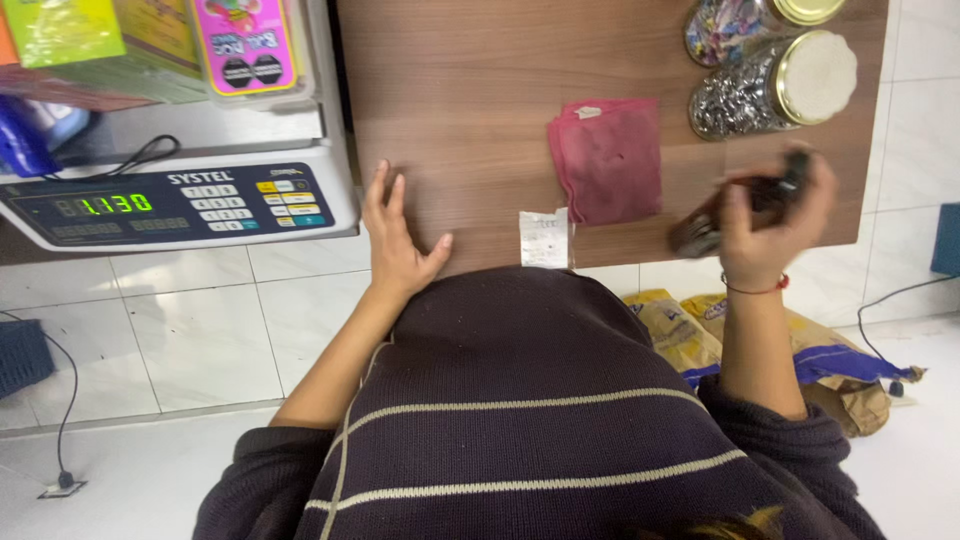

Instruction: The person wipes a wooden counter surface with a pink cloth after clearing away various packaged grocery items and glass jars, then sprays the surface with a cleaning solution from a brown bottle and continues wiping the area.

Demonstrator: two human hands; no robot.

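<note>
My left hand (pixel 396 240) rests flat and open on the brown wooden counter (pixel 470 90), fingers spread, close to the digital scale (pixel 180 205). My right hand (pixel 770 225) is raised over the counter's right edge and grips a dark, blurred object (pixel 745 205) whose kind I cannot tell. A folded pink cloth (pixel 607 160) lies between the hands. A small white paper slip (pixel 545 238) sits at the counter's near edge.
Two glass jars (pixel 770 85) with gold lids lie at the counter's far right. Colourful packets (pixel 245 45) stand behind the scale. Sacks (pixel 690 330) lie on the white tiled floor at right. A cable (pixel 65 400) runs to a floor plug at left.
</note>
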